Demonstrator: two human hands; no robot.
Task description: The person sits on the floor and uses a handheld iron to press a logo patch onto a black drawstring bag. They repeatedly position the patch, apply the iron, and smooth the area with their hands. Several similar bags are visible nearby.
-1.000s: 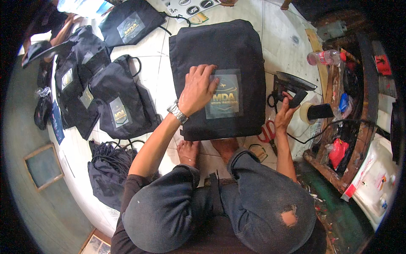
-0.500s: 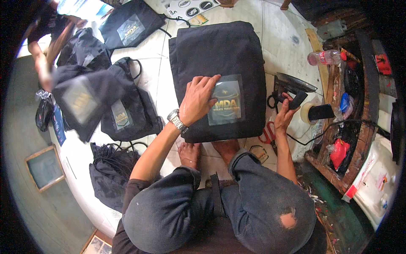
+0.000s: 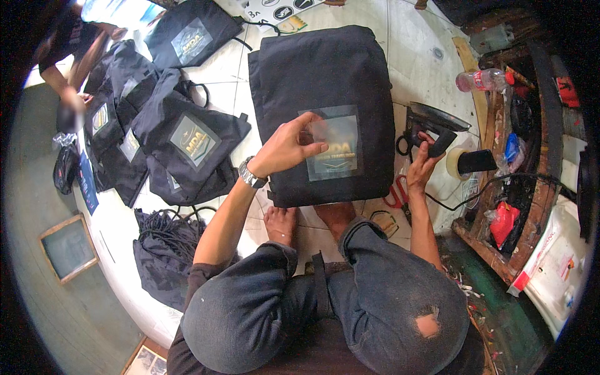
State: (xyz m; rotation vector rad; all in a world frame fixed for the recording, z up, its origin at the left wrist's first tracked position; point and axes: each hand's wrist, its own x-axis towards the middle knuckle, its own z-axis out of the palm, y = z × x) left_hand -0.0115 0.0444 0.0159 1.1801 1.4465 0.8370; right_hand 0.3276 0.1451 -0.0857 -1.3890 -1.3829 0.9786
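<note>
At my twelve o'clock the black cloth bag [image 3: 319, 75] lies flat, a clear film [image 3: 340, 140] on its lower half. My left hand [image 3: 289, 147] is at the film's nine o'clock, fingers loosely curled; I can't tell whether they pinch it. My right hand [image 3: 425, 167] grasps the iron [image 3: 431, 117] by its handle, at the bag's three o'clock.

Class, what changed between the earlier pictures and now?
The left hand, its fingers earlier extended, has curled them at the left side of the transparent film. A black cloth bag, earlier blurred in motion, now lies farther right on other bags. Unchanged: the right hand holds the clothes iron.
</note>
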